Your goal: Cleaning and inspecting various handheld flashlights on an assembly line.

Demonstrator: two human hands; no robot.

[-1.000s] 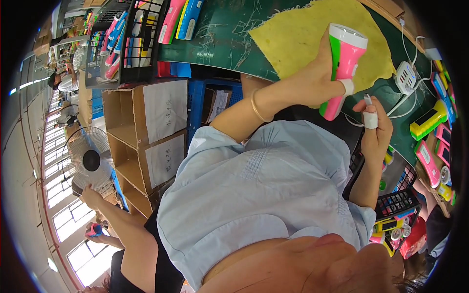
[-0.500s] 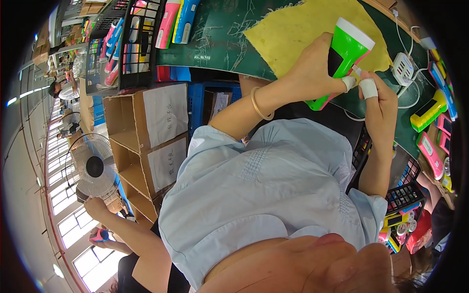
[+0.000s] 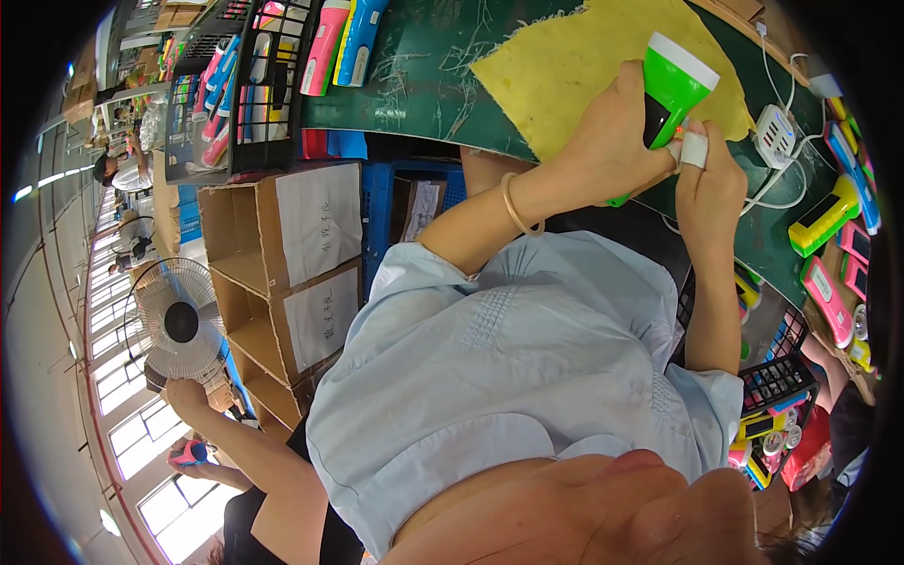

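A green flashlight (image 3: 673,83) with a white rim and a dark panel is gripped in my left hand (image 3: 603,141), its wide head pointing up and away from me. My right hand (image 3: 712,184), with white tape on the thumb, is closed at the flashlight's right side. Its fingertips pinch a white cable plug, now hidden against the body. A small orange glow shows beside those fingertips. Under the flashlight lies a yellow cloth (image 3: 537,75) on the green tabletop (image 3: 414,94).
A white multi-port charger (image 3: 775,137) with looping white cables stands at the right. More flashlights, such as a yellow-green one (image 3: 825,218), lie along the right edge. A black basket (image 3: 273,104) of flashlights stands left, above cardboard shelves (image 3: 235,235). A fan (image 3: 179,320) and another person's arm (image 3: 245,438) are at lower left.
My right hand has moved left, bringing the white plug up against the flashlight's side. An orange glow has appeared there. My left hand still holds the flashlight in nearly the same place.
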